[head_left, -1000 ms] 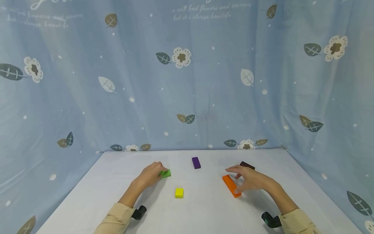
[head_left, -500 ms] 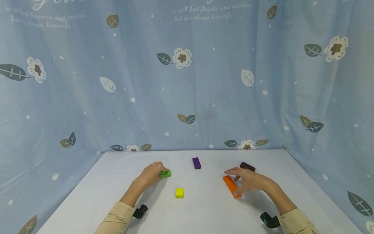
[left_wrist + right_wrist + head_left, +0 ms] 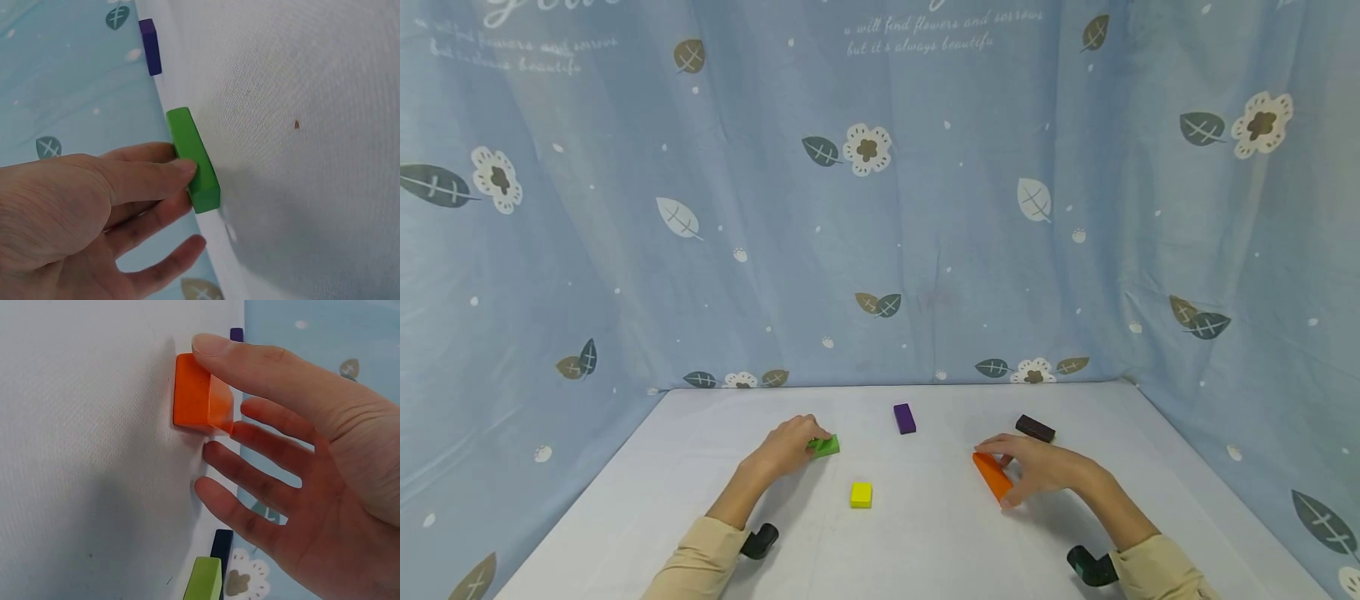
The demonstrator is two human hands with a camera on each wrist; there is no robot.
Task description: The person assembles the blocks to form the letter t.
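Note:
My left hand point(image 3: 786, 446) pinches a green rectangular block point(image 3: 195, 159) between thumb and fingers, the thumb lying on its face in the left wrist view. At the right, my right hand point(image 3: 1033, 467) spans a long orange block point(image 3: 992, 477), thumb at its near end and fingertips at its far end. In the right wrist view the thumb tip overlaps a top corner of the orange block, and the other fingers spread loosely below it. A small yellow block point(image 3: 861, 495) lies between the hands, nearer the front.
A purple block point(image 3: 905, 418) lies toward the back middle of the white table point(image 3: 917, 550). Behind my right hand is a dark brown block point(image 3: 1035, 428). The right wrist view also shows a light green block point(image 3: 204, 578). A blue patterned curtain point(image 3: 925, 250) encloses the back and sides.
My right hand has lowered slightly, its thumb and fingertips closing in on the ends of the orange block. My left hand stays on the green block.

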